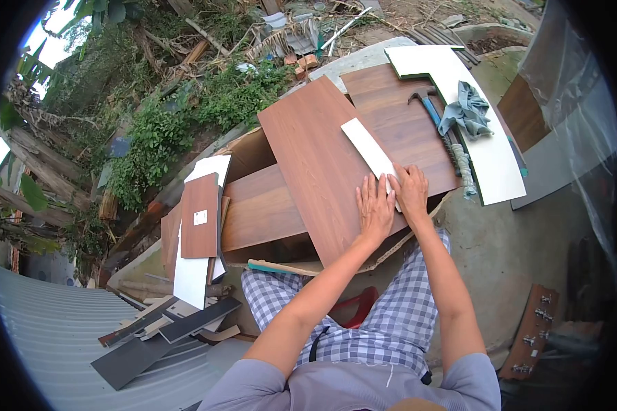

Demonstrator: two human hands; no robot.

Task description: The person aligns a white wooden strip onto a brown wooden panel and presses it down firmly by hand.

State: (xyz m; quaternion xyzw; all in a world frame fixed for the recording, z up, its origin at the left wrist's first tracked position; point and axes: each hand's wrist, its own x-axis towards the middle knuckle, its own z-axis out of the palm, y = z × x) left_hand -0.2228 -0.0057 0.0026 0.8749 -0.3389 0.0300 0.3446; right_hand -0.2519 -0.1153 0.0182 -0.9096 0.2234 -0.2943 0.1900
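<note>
On the broad brown wood-grain board (308,171), a narrow white strip (365,145) slants forward-left from the right hand (411,194) at its near end (grip unclear); the left hand (376,211) lies open alongside.

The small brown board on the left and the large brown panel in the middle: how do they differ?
The small brown board carries a white label; the large brown panel shows none. The small board lies on a white board, while the large panel has a white strip on top. Both have brown, wood-look faces.
</note>
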